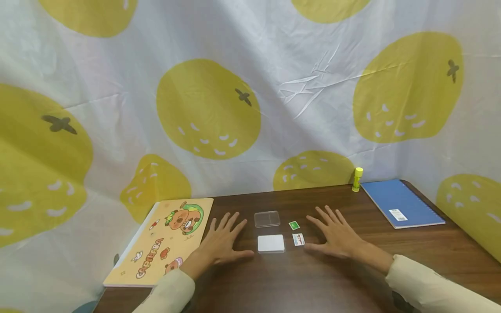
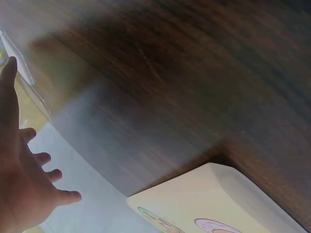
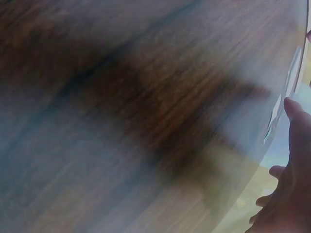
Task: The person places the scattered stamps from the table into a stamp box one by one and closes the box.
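My left hand [image 1: 223, 241] is spread with its fingers straight, palm toward the table, holding nothing. Opposite it, my right hand [image 1: 334, 234] is spread the same way and also holds nothing. Between them lies a shallow clear plastic box [image 1: 271, 243] with something white in it, near my left thumb. Just behind that is a flat, clear plastic lid-like piece [image 1: 267, 219]. Two small stamp-like pieces lie beside my right hand: a green one [image 1: 294, 225] and a white one with a red and blue print [image 1: 298, 239], close to the right thumb.
A cream capybara-covered book [image 1: 168, 243] lies left of my left hand on the dark wooden table [image 1: 282, 282]. At the back right stands a yellow glue stick [image 1: 357, 179] beside a blue spiral notebook [image 1: 403, 200]. A fruit-printed curtain [image 1: 274, 130] hangs behind the table.
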A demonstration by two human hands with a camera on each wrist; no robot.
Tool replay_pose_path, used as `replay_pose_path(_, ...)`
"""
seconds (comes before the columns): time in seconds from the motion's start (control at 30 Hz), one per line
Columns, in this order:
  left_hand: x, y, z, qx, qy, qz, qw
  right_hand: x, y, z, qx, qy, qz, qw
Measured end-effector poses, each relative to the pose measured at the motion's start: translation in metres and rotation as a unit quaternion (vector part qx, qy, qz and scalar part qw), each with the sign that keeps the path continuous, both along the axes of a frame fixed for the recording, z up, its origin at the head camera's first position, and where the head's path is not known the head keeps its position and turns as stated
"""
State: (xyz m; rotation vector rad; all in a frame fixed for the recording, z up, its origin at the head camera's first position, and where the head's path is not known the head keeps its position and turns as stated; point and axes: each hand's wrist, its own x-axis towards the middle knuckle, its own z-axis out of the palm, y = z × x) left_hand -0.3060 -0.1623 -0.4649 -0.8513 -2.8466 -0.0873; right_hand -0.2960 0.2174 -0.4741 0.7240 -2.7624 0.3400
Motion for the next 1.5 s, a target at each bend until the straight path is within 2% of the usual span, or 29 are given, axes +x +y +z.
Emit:
replay_pose_path(0.2,0.0,0.006,0.002,-0.013,-0.001,0.0,0.9999,0.002,-0.004,0.0,0.004,0.002,0.009,1.0)
replay_pose_path(0.57,-0.001,0.016,0.002,-0.01,-0.008,-0.018,0.9998,0.003,-0.01,-0.005,-0.009,0.004,0.03,0.9995)
replay_pose_path(0.8,-0.003,0.021,0.003,-0.016,-0.028,-0.033,0.9989,0.007,-0.015,0.0,-0.003,-0.026,0.031,0.9992)
replay_pose_path(1.13,-0.004,0.03,0.003,-0.015,-0.04,-0.06,0.9973,0.006,-0.02,0.002,-0.036,-0.051,0.073,0.9954)
replay_pose_path(1.4,-0.003,0.035,0.002,0.021,-0.059,-0.085,0.9944,-0.001,-0.022,-0.002,-0.031,0.015,0.144,0.9889)
replay_pose_path(1.5,-0.005,0.036,0.001,0.033,-0.062,-0.09,0.9935,-0.001,-0.022,-0.001,-0.034,0.013,0.151,0.9878)
